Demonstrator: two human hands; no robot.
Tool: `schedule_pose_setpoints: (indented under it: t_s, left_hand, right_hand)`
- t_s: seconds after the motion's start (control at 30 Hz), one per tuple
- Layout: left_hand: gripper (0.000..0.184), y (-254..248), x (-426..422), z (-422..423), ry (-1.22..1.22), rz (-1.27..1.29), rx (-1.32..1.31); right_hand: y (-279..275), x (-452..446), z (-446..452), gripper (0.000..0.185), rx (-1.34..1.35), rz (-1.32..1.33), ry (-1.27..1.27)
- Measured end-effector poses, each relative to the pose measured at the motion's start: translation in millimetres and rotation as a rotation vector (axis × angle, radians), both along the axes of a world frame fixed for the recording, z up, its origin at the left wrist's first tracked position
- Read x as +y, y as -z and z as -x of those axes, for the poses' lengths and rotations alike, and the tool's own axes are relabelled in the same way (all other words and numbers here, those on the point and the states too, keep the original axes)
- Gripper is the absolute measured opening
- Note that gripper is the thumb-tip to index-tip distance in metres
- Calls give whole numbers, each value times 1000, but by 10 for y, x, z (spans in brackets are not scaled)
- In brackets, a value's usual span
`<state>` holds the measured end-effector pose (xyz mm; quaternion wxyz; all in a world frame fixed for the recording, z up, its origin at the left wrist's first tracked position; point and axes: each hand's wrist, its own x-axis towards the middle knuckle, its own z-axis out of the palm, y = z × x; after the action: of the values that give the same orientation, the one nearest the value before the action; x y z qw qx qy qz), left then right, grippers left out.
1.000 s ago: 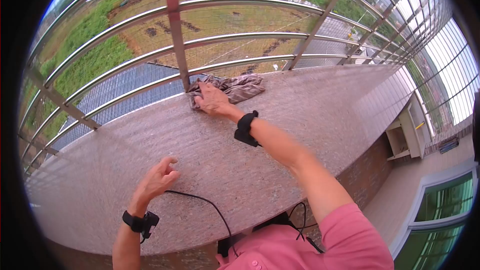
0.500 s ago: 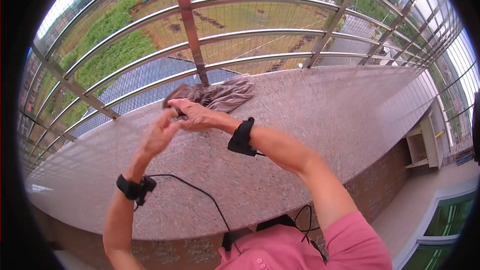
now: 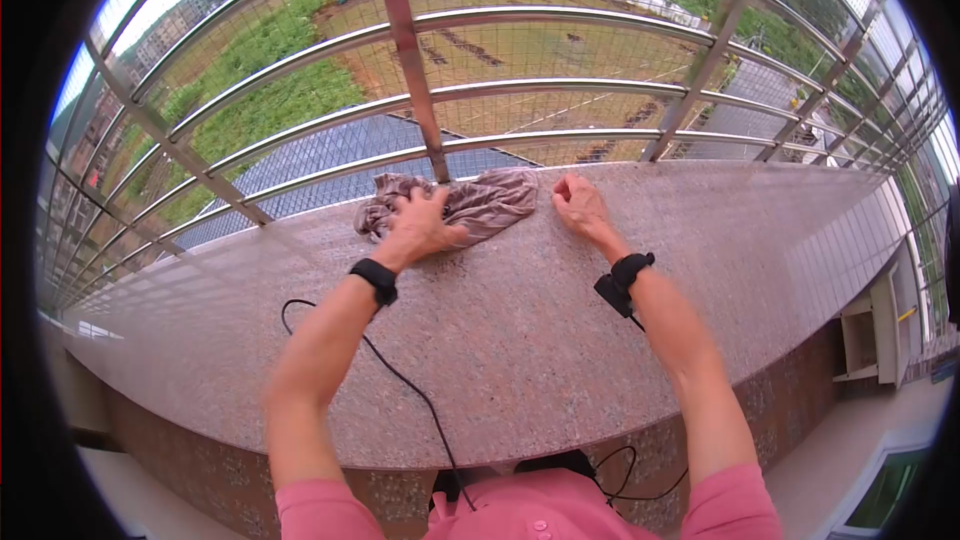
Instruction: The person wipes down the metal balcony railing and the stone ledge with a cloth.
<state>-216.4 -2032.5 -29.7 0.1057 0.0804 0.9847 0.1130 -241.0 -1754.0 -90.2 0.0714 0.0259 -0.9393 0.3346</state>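
Note:
A crumpled brownish-grey cloth (image 3: 495, 202) lies on the speckled stone ledge (image 3: 480, 340), against the foot of the railing. My left hand (image 3: 424, 224) rests on the cloth's left part with its fingers spread. Just past the cloth's right end is my right hand (image 3: 583, 208), closed, with thumb and fingers drawn together low over the stone. Whatever those fingers may hold is hidden from view. Each wrist wears a black band, the left one (image 3: 375, 281) and the right one (image 3: 624, 282).
Metal railing bars (image 3: 415, 70) with mesh behind them border the ledge's far side. A black cable (image 3: 405, 380) runs across the stone to my body. At the right, below the ledge, stands an open-fronted cabinet (image 3: 862, 338). Outside are grass and bare ground.
My hands were close together at the cloth's left end and have moved apart. The right hand has gone right, beyond the cloth; the left has spread onto it. The view has shifted slightly.

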Motion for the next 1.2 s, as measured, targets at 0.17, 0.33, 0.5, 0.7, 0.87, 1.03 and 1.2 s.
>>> schedule_pose_setpoints:
  t_s: [0.17, 0.33, 0.5, 0.7, 0.87, 1.03, 1.2]
  left_hand:
    - [40, 225, 98, 1, 134, 39, 62]
    - [30, 421, -346, 294, 153, -403, 221]
    - [19, -167, -878, 293, -96, -1245, -24]
    - [25, -1941, -1127, -53, -36, -1642, 416]
    - [21, -2712, -750, 286, 107, -1326, 996]
    - [36, -2550, -379, 939, 327, -400, 1557]
    - [41, -2484, -705, 1050, 449, 20, 1618]
  right_hand:
    - [-46, -125, -41, 24, 28, -89, 50]
    - [-10, -176, -23, 25, 70, -202, 70]
    - [-58, -269, -86, 25, 25, -251, 138]
    - [-50, -355, -121, 27, 15, -272, 189]
    - [-33, -383, -127, 27, 4, -265, 227]
    - [-5, -360, -119, 27, 34, -272, 200]
    - [68, -337, -82, 24, 24, -317, 206]
